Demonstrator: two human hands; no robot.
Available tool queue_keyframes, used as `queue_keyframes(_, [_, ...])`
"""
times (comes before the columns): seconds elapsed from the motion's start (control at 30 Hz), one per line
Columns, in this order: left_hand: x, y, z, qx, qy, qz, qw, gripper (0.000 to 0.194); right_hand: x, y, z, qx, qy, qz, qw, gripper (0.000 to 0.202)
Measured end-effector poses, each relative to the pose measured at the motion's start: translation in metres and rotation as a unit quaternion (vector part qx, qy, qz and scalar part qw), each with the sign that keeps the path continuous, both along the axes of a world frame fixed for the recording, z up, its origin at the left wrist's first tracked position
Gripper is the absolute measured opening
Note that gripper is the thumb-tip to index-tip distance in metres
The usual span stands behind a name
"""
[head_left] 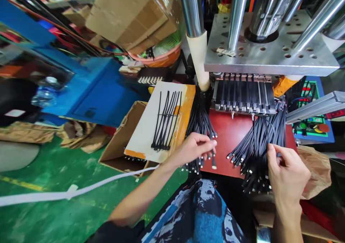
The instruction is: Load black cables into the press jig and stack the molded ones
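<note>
My left hand (199, 148) is closed in a pinch over the left bundle of black cables (201, 117). One black cable (214, 163) with a pale tip hangs just below its fingers and seems to be held. At the right, my right hand (287, 167) pinches thumb and forefinger together against the right bundle of cables (258, 146), whose small metal plugs fan toward me. What lies between those fingertips is hidden. Ahead of both hands, a row of black cables lies side by side in the metal mould (244, 94) under the press plate (269, 61).
More cables lie on a white board (145, 128) across an open cardboard box (115, 146). A red work surface (223, 135) sits below the mould. A control box (312, 128) with buttons stands right, a brown paper bag (315, 169) nearby. Steel columns (191, 13) rise around the press.
</note>
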State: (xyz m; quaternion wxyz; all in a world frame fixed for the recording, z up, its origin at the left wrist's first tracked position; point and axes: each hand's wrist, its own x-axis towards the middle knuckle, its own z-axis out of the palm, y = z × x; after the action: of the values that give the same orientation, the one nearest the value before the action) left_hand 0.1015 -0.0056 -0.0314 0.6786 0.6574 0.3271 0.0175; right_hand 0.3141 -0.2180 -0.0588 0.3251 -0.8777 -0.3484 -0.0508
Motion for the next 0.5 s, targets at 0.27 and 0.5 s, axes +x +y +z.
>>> queue_keyframes(0.27, [0.038,-0.063,-0.009,0.085,-0.084,0.000,0.993,0.044,-0.011,-0.011,0.019,0.102,0.114,0.015,0.988,0.020])
queue_keyframes(0.5, [0.043,-0.075,-0.006,-0.103,-0.119,0.016,0.987,0.037,-0.045,-0.021,0.023,0.040,0.424,0.241,0.872,0.032])
